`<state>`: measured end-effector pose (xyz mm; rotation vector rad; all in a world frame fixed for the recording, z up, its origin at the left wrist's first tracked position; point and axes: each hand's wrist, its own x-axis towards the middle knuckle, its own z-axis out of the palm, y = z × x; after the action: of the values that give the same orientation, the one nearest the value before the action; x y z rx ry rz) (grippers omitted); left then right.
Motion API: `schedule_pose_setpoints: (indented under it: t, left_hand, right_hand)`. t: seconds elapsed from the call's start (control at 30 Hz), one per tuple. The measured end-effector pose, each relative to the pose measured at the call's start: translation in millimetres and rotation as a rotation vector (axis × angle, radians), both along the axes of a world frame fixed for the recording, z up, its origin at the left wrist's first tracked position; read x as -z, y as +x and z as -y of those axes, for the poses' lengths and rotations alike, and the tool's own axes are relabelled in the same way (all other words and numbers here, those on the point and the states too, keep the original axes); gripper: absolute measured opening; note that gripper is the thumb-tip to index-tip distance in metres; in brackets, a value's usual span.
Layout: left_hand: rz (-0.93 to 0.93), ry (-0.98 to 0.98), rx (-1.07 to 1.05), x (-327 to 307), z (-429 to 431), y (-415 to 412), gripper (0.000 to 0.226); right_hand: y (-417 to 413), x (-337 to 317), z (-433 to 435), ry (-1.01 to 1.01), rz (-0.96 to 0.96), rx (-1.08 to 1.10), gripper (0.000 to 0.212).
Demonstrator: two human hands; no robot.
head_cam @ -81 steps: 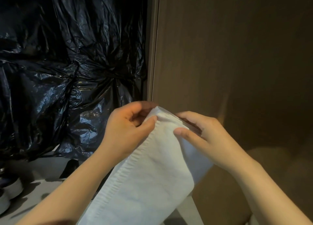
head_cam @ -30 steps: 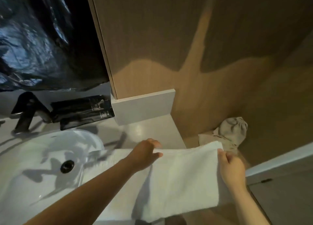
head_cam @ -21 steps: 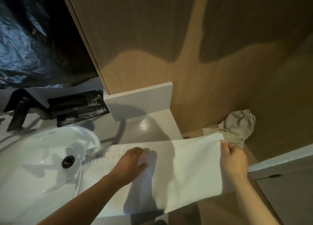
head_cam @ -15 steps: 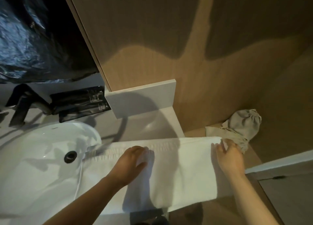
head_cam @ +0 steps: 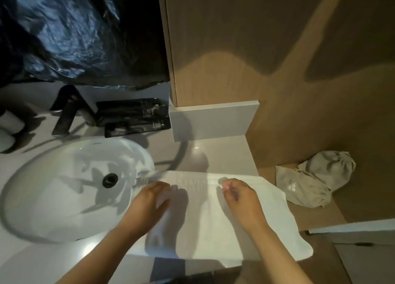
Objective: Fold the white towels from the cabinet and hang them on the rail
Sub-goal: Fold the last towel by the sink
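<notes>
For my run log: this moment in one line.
folding | white towel on counter | left hand flat on towel | right hand on towel, grip unclear

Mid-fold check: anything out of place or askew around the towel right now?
Yes. The white towel lies skewed on the counter: its left end spills over the sink rim, and its right end overhangs the counter's edge. Crumpled black plastic covers the wall above the faucet.

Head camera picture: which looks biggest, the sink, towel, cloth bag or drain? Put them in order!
1. The sink and the towel: they look about alike, and the towel lies nearer the camera, so no ranking.
2. The cloth bag.
3. The drain, smallest.
</notes>
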<state>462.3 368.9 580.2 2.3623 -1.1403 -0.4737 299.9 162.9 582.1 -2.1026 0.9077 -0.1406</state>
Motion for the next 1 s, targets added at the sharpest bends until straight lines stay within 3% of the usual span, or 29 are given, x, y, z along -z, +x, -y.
schedule_pose_setpoints:
  t: [0.23, 0.5, 0.7, 0.87, 1.0]
  left_hand:
    - [-0.007, -0.088, -0.201, 3.1, -57.2, 13.6, 0.026]
    - [-0.259, -0.128, -0.488, 16.7, -79.5, 6.2, 0.031]
    - [-0.34, -0.055, -0.473, 19.6, -79.0, 11.2, 0.019]
    - [-0.385, -0.079, -0.465, 20.9, -81.8, 14.1, 0.019]
    - [-0.418, -0.074, -0.449, 21.1, -82.5, 12.2, 0.016]
  right_hand:
    - [42.0, 1.3, -50.6, -0.059, -0.038, -0.207, 0.026]
    - [79.9, 15.5, -81.0, -0.191, -0.145, -0.322, 0.039]
    - [95.2, 25.5, -84.8, -0.291, -0.209, -0.309, 0.035]
    - [102.2, 25.1, -80.1, -0.312, -0.252, -0.334, 0.019]
    - [108.5, 15.5, -72.1, -0.255, -0.144, -0.239, 0.012]
